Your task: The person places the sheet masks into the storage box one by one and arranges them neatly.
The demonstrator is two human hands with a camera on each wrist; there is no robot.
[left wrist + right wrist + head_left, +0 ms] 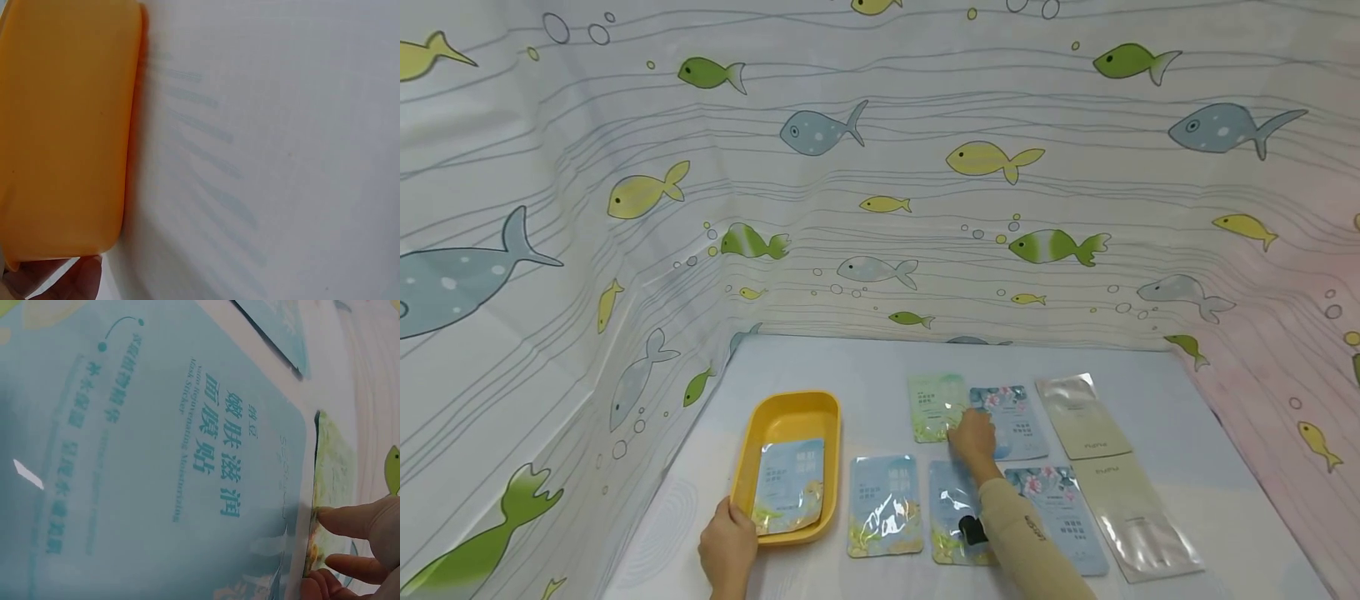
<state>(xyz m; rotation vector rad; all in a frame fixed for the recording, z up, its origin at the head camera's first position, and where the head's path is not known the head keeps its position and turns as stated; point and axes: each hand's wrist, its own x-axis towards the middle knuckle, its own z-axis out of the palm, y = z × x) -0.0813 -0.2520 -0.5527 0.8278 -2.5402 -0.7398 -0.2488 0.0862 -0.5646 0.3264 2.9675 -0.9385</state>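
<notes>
The left hand (727,546) grips the near rim of the yellow tray (790,412), fingers curled around its edge, and the left wrist view shows a fingertip tucked under the tray's orange-yellow wall. Inside the tray lies 1 blue sachet (790,486), leaning against the near wall. Over to the right hand (973,439): it reaches out across the pale surface (1180,400) and its fingertips (350,520) press down on the near edge of the green sachet (936,405), fingers fairly straight, nothing gripped. That green sachet sits in the far row, just beside a floral sachet (1017,417). 2 more blue sachets (886,505) lie in the near row, and 2 silver sachets (1081,414) sit at the right.
</notes>
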